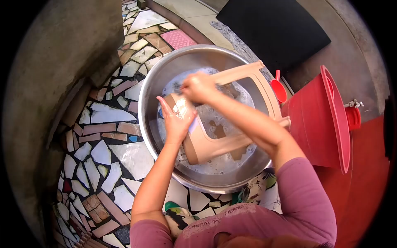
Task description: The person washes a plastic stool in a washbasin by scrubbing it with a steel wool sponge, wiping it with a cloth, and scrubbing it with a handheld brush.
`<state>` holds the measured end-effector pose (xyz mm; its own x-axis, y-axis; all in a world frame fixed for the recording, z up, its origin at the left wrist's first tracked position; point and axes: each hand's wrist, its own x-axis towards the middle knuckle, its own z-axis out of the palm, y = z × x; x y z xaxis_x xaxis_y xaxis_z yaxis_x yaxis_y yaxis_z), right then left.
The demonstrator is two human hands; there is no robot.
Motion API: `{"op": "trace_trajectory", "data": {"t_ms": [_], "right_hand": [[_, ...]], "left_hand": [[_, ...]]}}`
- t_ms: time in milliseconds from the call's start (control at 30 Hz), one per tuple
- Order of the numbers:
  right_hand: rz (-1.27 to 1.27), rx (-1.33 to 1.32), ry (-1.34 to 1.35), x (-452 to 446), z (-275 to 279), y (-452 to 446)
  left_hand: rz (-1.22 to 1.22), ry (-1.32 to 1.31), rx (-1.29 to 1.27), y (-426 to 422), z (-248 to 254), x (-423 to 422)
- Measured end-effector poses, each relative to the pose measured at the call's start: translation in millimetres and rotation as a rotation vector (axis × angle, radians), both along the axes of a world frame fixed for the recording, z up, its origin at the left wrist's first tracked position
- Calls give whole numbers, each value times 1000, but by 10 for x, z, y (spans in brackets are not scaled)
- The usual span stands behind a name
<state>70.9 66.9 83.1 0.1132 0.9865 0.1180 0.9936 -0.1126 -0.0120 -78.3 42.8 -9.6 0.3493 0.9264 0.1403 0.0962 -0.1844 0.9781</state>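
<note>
Here: one beige plastic stool (202, 145), tilted, in a metal basin (149, 111) of sudsy water (216, 168); left hand (178, 120), grip wide, laid against the stool; right hand (199, 87), grip closed round a dark, blurred scrubber (177, 87); red dipper (279, 91) and red tub (308, 124) beside the basin.

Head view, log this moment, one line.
left hand: on peach stool; right hand: closed around dark item, mostly hidden; stool: tilted in metal basin; basin: soapy water

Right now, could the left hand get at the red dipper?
Probably not directly: the right forearm and part of the tan plastic frame seem to lie between the left hand and the red dipper.
</note>
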Motion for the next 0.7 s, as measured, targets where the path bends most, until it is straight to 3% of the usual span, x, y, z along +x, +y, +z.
{"op": "trace_trajectory", "data": {"t_ms": [33,100,200,233,300,333,367,433,567,633,700], "right_hand": [[91,92,-8,-170,-131,32],[34,76,80,-268,-142,145],[82,193,174,-326,-141,-211],[90,76,218,-405,-121,-426],[193,217,222,-657,-155,-1065],[276,270,170,-726,-163,-1311],[283,260,163,-716,-173,-1292],[168,242,178,-761,-208,-1232],[2,348,99,-469,-334,-109],[-17,326,69,-482,-284,-56],[93,194,100,-610,-165,-795]], "left_hand": [[-68,-74,-67,22,-69,-39],[-110,-430,-321,51,-192,-74],[-89,-450,-370,21,-170,-54],[-80,-467,-392,-3,-175,-43],[-158,-717,-437,117,-403,26],[-335,-846,-807,192,-106,-46],[-330,-859,-811,217,-179,-10],[-243,-834,-551,228,-318,15],[-297,-867,-590,190,-321,37],[-303,-878,-653,154,-252,3],[-307,-915,-707,172,-187,1]]}}
